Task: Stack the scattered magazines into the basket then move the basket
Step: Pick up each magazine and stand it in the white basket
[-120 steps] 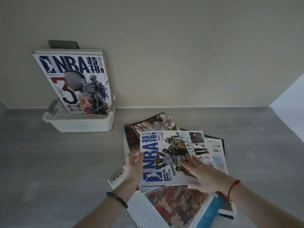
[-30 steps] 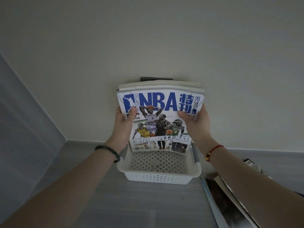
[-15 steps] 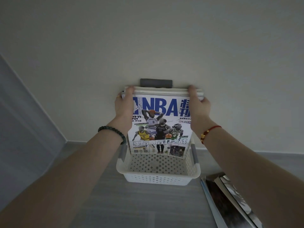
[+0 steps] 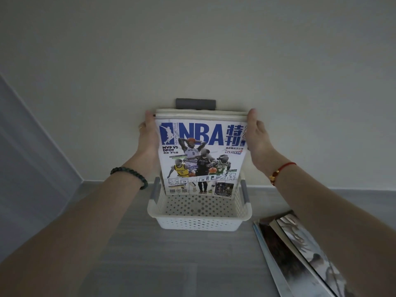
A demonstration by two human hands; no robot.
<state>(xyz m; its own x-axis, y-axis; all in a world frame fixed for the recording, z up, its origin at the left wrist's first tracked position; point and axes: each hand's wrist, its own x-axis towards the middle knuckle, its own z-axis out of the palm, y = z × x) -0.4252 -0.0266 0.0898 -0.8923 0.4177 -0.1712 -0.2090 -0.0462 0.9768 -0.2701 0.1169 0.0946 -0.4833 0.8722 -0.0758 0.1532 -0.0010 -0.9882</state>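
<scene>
A white perforated basket [image 4: 199,217] with grey handles stands on the grey floor against the wall. A stack of magazines stands upright in it, leaning on the wall, with a blue-lettered NBA magazine [image 4: 201,159] at the front. My left hand [image 4: 147,138] lies flat against the stack's left edge, fingers pointing up. Against the right edge my right hand [image 4: 257,140] presses the same way. More loose magazines [image 4: 300,249] lie on the floor at the lower right, partly hidden by my right forearm.
A short dark grey bar [image 4: 195,103] shows on the wall just above the stack. A grey panel [image 4: 32,157] closes off the left side. The grey floor [image 4: 150,264] stretches in front of the basket.
The NBA magazine went from the floor pile into the basket, in front of the others. In the last half second my hands slid from the stack's top corners down onto its side edges.
</scene>
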